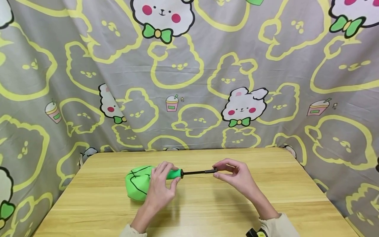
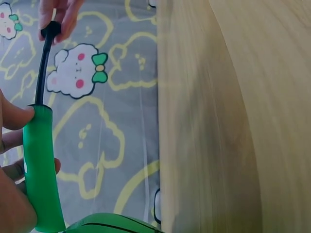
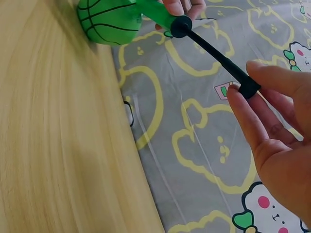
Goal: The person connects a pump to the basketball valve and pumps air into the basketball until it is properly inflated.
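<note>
A hand air pump with a green barrel [image 2: 41, 165] is held level above the table, its thin black rod [image 1: 193, 172] drawn out to the right. My left hand [image 1: 161, 189] grips the barrel, thumb near the black collar. With thumb and fingertips, my right hand [image 1: 238, 177] pinches the small black handle [image 3: 249, 88] at the rod's end. A green ball with black basketball lines [image 1: 137, 184] adjoins the barrel's left end; it looks slack and creased. My left hand hides the join between ball and pump in the head view.
Under both hands spreads a light wooden table [image 1: 201, 207]. A grey curtain [image 1: 201, 92] with cartoon animals hangs behind its far edge and along the sides. A black and yellow device [image 1: 257, 233] sits by my right sleeve.
</note>
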The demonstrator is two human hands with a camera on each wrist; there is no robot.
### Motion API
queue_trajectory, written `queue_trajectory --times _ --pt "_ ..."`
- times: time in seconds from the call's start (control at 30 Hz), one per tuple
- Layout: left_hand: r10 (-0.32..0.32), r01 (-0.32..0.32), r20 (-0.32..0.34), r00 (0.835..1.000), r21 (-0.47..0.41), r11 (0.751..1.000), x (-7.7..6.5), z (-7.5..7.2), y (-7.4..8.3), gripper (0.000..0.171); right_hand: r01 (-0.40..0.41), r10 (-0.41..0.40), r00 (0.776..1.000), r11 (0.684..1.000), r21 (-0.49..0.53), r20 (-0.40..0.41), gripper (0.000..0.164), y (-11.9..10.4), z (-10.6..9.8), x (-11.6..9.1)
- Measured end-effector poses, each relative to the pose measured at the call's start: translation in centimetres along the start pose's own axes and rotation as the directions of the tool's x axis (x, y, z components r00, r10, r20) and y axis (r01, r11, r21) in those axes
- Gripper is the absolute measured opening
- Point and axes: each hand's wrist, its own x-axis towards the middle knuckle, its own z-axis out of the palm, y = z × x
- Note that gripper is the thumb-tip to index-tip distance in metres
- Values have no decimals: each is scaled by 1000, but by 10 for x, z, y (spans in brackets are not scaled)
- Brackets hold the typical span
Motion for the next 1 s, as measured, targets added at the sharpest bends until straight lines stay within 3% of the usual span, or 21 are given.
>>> queue_trajectory --times 0.37,1.0 --pt "10 -10 -20 1000 -9 1000 -1 4 7 30 23 -21 999 999 30 -49 26 7 13 1" --pt "13 -13 23 1000 12 1000 -4 8 15 31 82 -79 995 996 44 -56 25 17 40 -2"
